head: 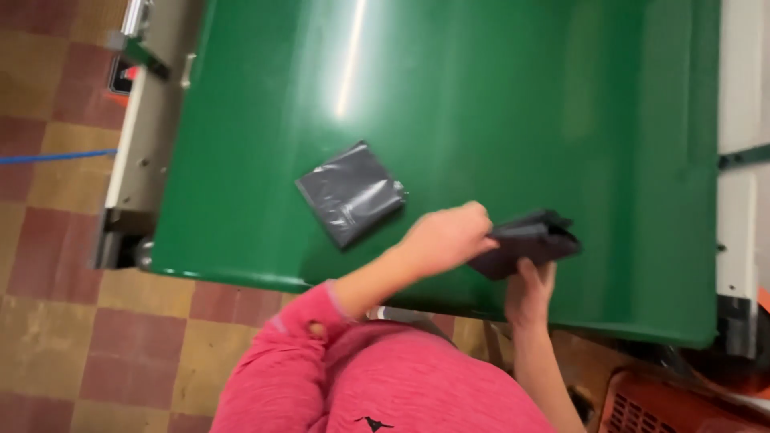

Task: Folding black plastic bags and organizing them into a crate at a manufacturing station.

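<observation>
A folded dark grey plastic packet (pixel 533 242) is held over the near edge of a green conveyor belt (pixel 481 96). My left hand (pixel 449 238) grips its left end from above, the fingers curled over it. Beneath the same packet, my right hand (pixel 529 290) supports it with the fingers wrapped up around its underside. A second dark grey plastic packet (pixel 351 192) lies flat on the belt to the left of my hands, apart from them. My arms wear pink sleeves.
The belt's metal frame (pixel 132 152) runs down the left side, another frame part (pixel 736 232) down the right. A red and tan checkered floor (pixel 56 265) lies left and below. An orange crate (pixel 666 405) sits at the lower right.
</observation>
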